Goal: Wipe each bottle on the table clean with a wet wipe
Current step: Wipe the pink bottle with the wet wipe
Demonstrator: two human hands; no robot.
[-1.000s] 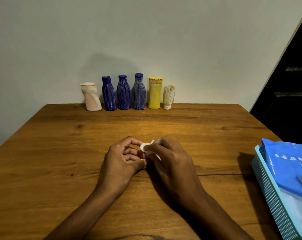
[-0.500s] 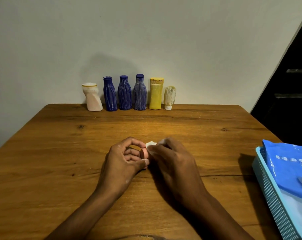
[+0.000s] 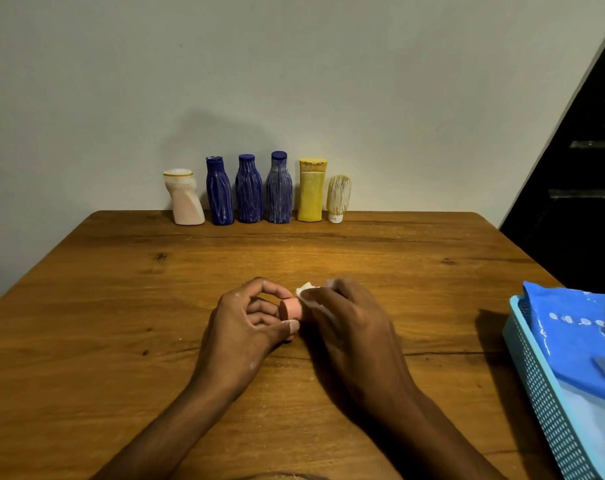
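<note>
The table (image 3: 121,306) is warm, grainy wood with a soft sheen. The blue bottles (image 3: 248,188) look like plastic, streaked with chalky white (dulling them). The basket (image 3: 543,393) is perforated plastic; the blue pack (image 3: 571,334) in it shines, probably film.

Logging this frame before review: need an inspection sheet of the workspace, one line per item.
Surface: brown wooden table, knots and a crack line showing.
Job's things: small pink bottle between the hands; white wet wipe on it. Six streaked bottles in a row at the wall: pale pink bottle, three blue bottles, yellow bottle, small cream bottle.
Clutter: light blue mesh plastic basket at the right edge, blue wipe packet in it.
Hands: left hand holds the pink bottle; right hand presses the wipe on it.
Cables: nothing seen.
Surroundings: plain grey wall; dark opening right.
</note>
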